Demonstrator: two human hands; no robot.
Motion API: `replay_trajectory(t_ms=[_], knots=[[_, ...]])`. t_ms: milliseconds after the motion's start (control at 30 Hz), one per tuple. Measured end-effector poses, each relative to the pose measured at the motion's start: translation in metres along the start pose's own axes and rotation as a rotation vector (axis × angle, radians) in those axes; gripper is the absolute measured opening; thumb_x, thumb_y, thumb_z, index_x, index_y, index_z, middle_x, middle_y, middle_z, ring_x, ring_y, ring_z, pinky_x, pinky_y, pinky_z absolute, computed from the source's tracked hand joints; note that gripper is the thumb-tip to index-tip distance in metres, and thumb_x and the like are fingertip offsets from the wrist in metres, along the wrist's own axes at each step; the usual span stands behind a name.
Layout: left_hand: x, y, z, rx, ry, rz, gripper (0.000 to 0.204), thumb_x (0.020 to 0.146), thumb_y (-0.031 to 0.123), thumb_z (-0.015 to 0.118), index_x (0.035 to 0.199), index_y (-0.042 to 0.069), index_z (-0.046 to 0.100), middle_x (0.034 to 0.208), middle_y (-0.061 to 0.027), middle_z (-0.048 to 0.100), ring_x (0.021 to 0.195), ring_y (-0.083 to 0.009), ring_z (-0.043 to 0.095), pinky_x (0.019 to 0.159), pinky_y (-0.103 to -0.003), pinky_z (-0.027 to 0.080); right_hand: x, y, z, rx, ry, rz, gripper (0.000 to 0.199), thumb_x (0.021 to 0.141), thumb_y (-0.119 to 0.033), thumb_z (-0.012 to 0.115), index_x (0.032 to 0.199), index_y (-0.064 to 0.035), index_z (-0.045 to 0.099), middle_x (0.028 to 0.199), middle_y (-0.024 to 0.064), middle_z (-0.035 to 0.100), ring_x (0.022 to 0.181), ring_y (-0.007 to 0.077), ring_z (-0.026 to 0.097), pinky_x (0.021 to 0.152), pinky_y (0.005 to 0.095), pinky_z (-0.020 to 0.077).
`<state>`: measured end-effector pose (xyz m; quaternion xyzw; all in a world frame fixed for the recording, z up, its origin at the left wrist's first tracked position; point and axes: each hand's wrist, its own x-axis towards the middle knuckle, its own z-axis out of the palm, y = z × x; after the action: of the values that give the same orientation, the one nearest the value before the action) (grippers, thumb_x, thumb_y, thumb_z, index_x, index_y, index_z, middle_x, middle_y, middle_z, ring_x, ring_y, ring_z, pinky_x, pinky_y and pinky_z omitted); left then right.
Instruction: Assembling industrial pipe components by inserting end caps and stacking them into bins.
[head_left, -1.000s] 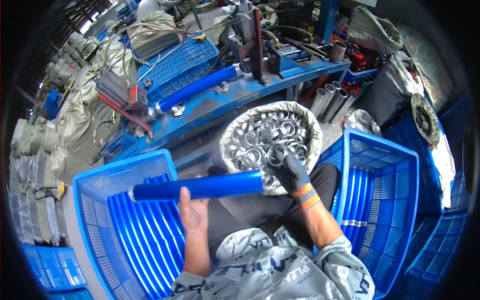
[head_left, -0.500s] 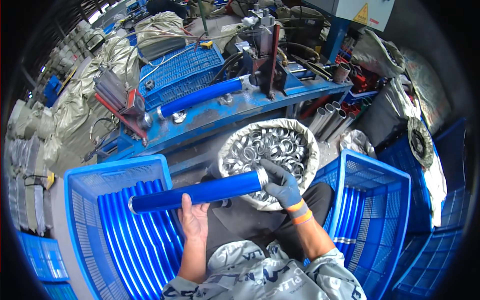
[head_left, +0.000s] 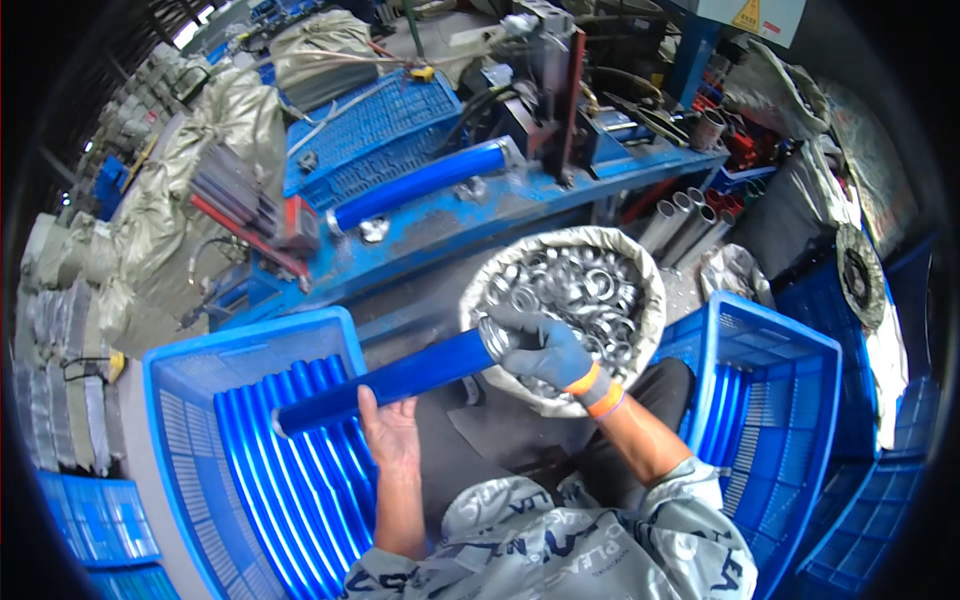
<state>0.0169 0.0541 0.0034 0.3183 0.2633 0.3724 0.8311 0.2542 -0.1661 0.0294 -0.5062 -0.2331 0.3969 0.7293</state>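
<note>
A shiny blue metal tube (head_left: 400, 382) is held at a slant across my lap, its right end higher. My bare left hand (head_left: 391, 432) cradles it from below near the middle, thumb on the near side and fingers behind. At the tube's right end, a silver ring (head_left: 493, 339) sits around the rim. My right hand (head_left: 548, 352), in a grey-blue glove with an orange cuff, closes its fingers over that ringed end. Another silver band (head_left: 279, 423) shows at the left end. Just beyond my right hand are many loose silver rings (head_left: 600, 285) in a pale sack (head_left: 655, 320).
To my left, a blue crate (head_left: 160, 370) holds several blue tubes; another blue crate (head_left: 828, 350) with tubes stands at my right. Ahead, a blue workbench (head_left: 430, 215) carries a tube (head_left: 420, 185) between red-framed machine parts. Bare metal pipes (head_left: 680, 220) lean beside the bench.
The view has shifted slightly. The held tube's right end has moved left and up, so the tube slants more. My right hand has gone with it; its fingers reach further over the ring.
</note>
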Motion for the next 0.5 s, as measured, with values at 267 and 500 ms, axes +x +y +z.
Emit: replay_trajectory(t_ms=[267, 500], knots=[[0.029, 0.039, 0.002, -0.172, 0.067, 0.009, 0.076, 0.115, 0.052, 0.074, 0.165, 0.0, 0.053, 0.166, -0.0201, 0.061, 0.156, -0.0337, 0.059, 0.136, -0.052, 0.046, 0.242, -0.035, -0.014, -0.566, 0.15, -0.329, 0.084, 0.105, -0.038, 0.085, 0.174, -0.0015, 0.052, 0.168, 0.0231, 0.064, 0.155, 0.0309, 0.061, 0.13, 0.0453, 0.0455], [0.021, 0.099, -0.012, -0.186, 0.102, 0.146, 0.075, 0.115, 0.051, 0.074, 0.163, -0.002, 0.053, 0.166, -0.0222, 0.059, 0.159, -0.0354, 0.056, 0.137, -0.054, 0.045, 0.359, -0.043, 0.043, -1.657, 0.309, -0.455, 0.087, 0.095, -0.037, 0.087, 0.173, -0.0201, 0.052, 0.167, 0.017, 0.061, 0.158, 0.043, 0.054, 0.131, 0.0655, 0.0385]])
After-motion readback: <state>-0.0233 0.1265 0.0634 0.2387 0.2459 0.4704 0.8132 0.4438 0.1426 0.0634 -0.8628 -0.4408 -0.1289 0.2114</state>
